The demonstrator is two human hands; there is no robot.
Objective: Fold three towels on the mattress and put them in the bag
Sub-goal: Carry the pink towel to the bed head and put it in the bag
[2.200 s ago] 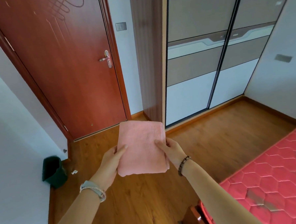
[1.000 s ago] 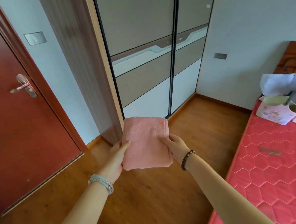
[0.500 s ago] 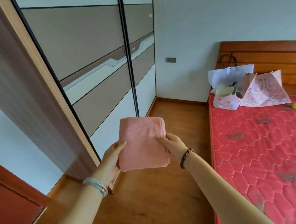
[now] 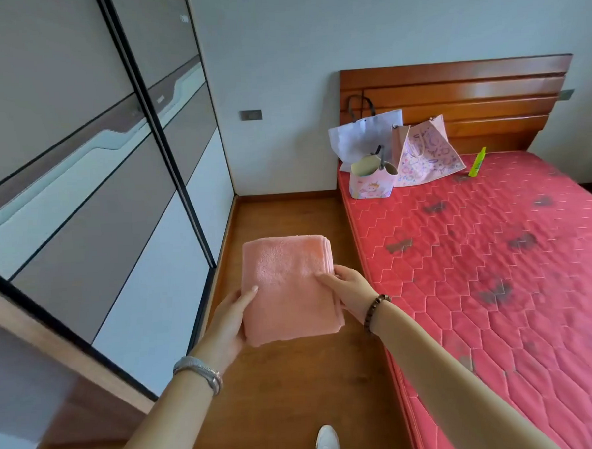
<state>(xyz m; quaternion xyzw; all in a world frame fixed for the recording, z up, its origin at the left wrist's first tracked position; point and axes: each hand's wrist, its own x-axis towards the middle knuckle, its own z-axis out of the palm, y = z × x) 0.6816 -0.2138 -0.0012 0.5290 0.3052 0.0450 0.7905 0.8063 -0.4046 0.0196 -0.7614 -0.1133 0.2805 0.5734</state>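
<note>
Now I've swung round to face the mattress, with the bags at upper right (well apart from me). My left hand and right hand pinch the folded towel by its sides, so bagging looks next.

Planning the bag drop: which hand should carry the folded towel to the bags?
Right, probably. The right hand grips the pink towel on the mattress side, nearer the small pink bag; the left hand holds the wardrobe side.

The towel is looking soft, fluffy cloth. The mattress is showing stitched cloth (a bit shiny). The floor & headboard are shining, smooth wood.
</note>
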